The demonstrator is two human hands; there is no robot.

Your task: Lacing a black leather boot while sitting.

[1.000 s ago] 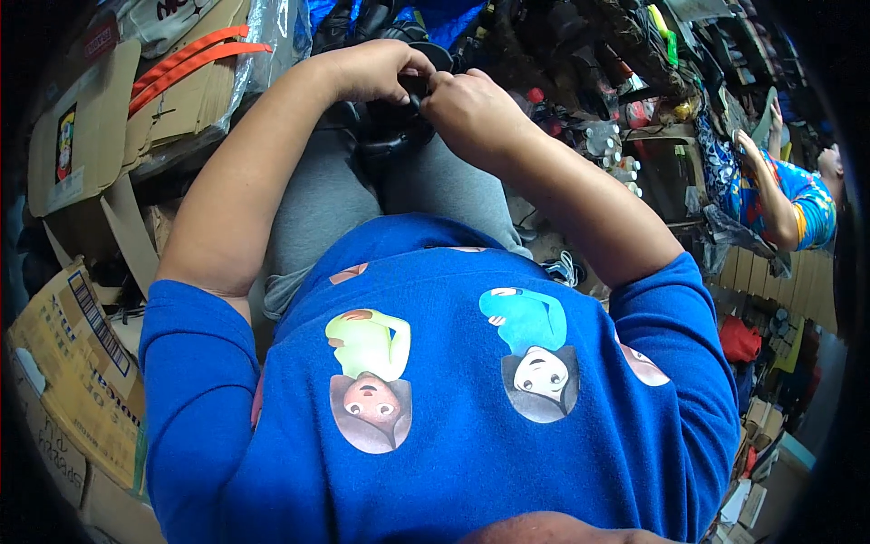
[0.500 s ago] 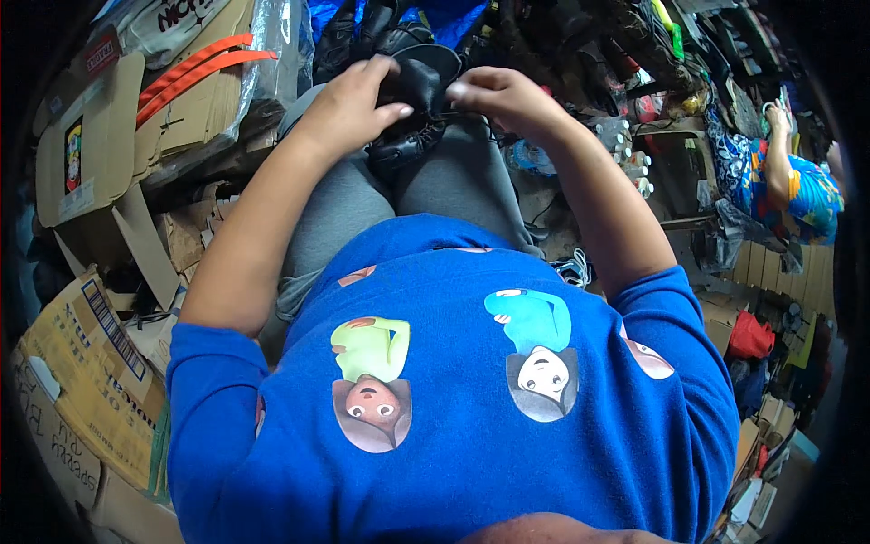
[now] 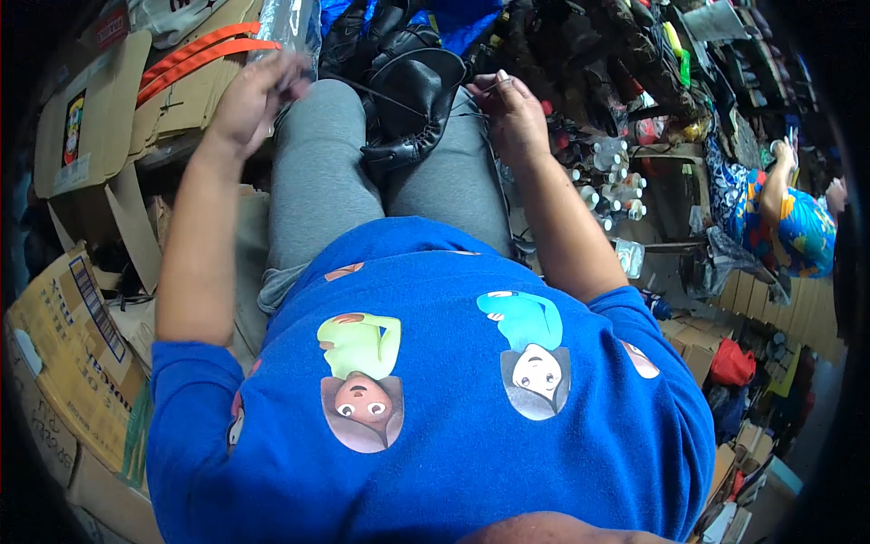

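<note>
A black leather shoe (image 3: pixel 410 102) rests on my lap between my knees, its laced part toward me. From the shoe a thin dark thread (image 3: pixel 385 95) runs tautly leftward over my left knee. My left hand (image 3: pixel 249 104) is raised beyond that knee, fingers curled around the thread's end and blurred by motion. To the right of the shoe, my right hand (image 3: pixel 512 113) hovers with its fingertips drawn together. Whatever they pinch is too small or hidden to make out.
More black shoes (image 3: pixel 362 32) lie beyond my knees against blue plastic. Flattened cardboard boxes (image 3: pixel 91 127) with orange straps (image 3: pixel 195 54) stand at left. Several small bottles (image 3: pixel 616 186) cluster at right. Another person (image 3: pixel 788 218) in a colourful shirt is at far right.
My hands have spread apart from above the shoe. The left swung out leftward, drawing the thread tight; the right moved slightly right. The shoe's top now shows more fully.
</note>
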